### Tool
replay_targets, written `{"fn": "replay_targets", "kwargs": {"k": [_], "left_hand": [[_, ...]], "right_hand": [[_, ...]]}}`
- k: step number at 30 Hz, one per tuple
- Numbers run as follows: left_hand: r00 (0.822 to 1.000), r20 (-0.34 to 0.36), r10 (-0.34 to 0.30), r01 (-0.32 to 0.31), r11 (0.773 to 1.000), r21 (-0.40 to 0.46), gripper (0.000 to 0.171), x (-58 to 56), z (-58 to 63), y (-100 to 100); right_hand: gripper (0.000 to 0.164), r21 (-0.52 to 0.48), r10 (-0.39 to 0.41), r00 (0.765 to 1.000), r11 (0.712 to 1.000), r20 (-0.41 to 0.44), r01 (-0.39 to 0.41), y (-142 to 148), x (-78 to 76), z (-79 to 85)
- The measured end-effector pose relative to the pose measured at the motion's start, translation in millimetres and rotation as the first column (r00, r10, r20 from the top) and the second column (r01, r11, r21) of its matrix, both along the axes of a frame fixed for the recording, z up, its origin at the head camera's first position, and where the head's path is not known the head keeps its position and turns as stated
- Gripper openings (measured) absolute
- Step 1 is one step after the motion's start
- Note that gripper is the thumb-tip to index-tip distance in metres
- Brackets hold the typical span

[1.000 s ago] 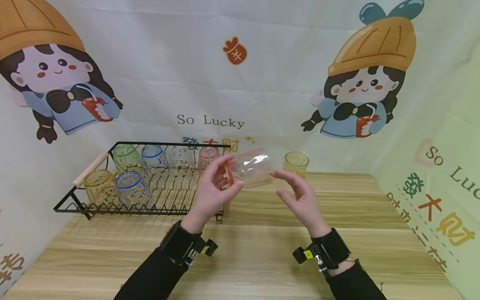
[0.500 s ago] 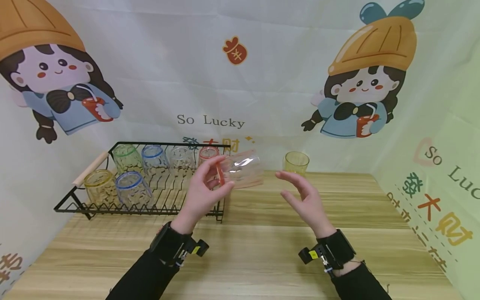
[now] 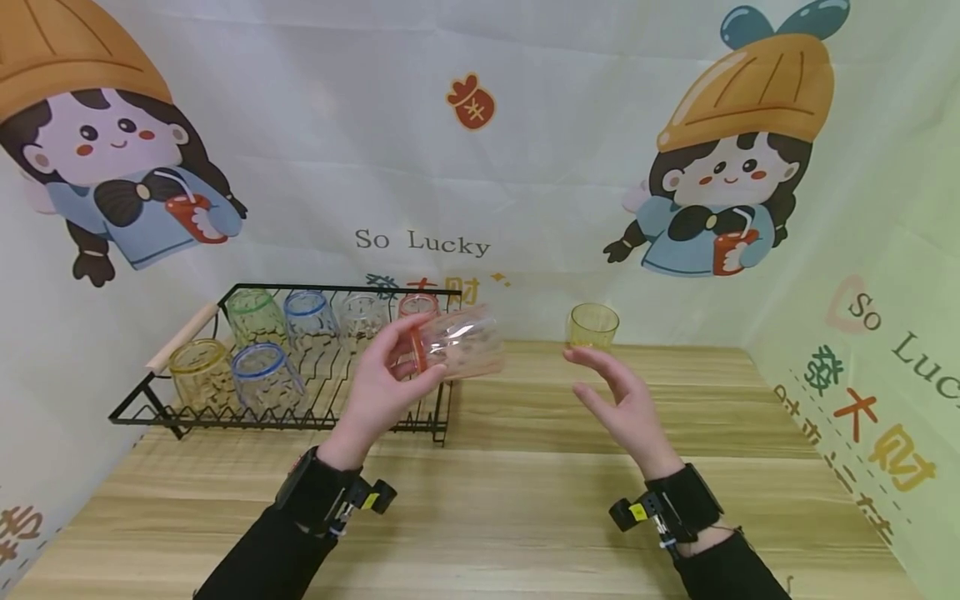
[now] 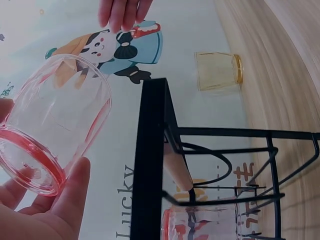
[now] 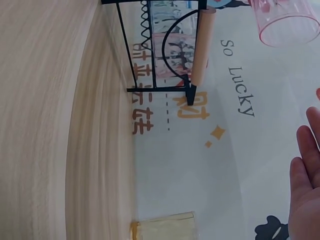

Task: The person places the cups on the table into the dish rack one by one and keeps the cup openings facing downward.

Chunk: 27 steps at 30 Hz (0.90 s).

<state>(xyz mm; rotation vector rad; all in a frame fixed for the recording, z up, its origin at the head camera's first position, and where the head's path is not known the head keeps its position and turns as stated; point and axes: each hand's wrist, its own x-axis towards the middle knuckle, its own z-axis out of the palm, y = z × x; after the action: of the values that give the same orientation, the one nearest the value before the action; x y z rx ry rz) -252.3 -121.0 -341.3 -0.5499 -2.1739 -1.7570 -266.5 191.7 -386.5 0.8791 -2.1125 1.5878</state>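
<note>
A clear glass with a red base (image 3: 463,343) lies tilted on its side in the air, its mouth toward the right. My left hand (image 3: 378,379) grips it round the base end, close to the rack's right end. In the left wrist view, fingers and thumb hold the glass (image 4: 60,115) at its thick red bottom. My right hand (image 3: 626,408) hovers apart from the glass with loosely bent fingers and holds nothing. Just beyond its fingertips a yellow glass (image 3: 593,325) stands upright on the table (image 3: 525,500).
A black wire rack (image 3: 352,427) with wooden handles stands at the left. Upside-down glasses fill part of it: a green one (image 3: 257,318), two blue ones, a clear one, a yellow one (image 3: 201,375) and a red one (image 3: 417,307). A printed cloth (image 3: 555,167) hangs behind.
My left hand has carried the red-based glass leftward toward the rack. The right hand has come off the glass's mouth and drawn away to the right.
</note>
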Motion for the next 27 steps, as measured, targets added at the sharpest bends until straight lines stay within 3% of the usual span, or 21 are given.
{"fn": "replay_targets", "kwargs": {"k": [6,15,23,27], "left_hand": [[1.000,0.026,0.005,-0.005,1.000,-0.007,0.064,-0.4,-2.2,-7.6],[0.997,0.023,0.075,-0.071,0.987,-0.144,0.064,0.9,1.4,-24.4],[0.990,0.039,0.136,-0.122,0.962,-0.243,0.064,0.8,3.1,-41.7],[0.984,0.029,0.175,-0.157,0.939,-0.306,0.065,-0.1,5.8,-48.2]], "right_hand": [[0.044,0.017,-0.018,1.000,1.000,0.001,0.018,4.8,-0.7,-5.7],[0.043,0.004,-0.033,0.999,0.999,-0.020,0.033,9.1,-1.2,-9.4],[0.042,0.019,-0.078,0.997,0.997,0.011,0.078,17.0,-3.4,-16.2],[0.042,0.023,-0.098,0.995,0.995,0.027,0.097,17.9,-0.9,-14.2]]}}
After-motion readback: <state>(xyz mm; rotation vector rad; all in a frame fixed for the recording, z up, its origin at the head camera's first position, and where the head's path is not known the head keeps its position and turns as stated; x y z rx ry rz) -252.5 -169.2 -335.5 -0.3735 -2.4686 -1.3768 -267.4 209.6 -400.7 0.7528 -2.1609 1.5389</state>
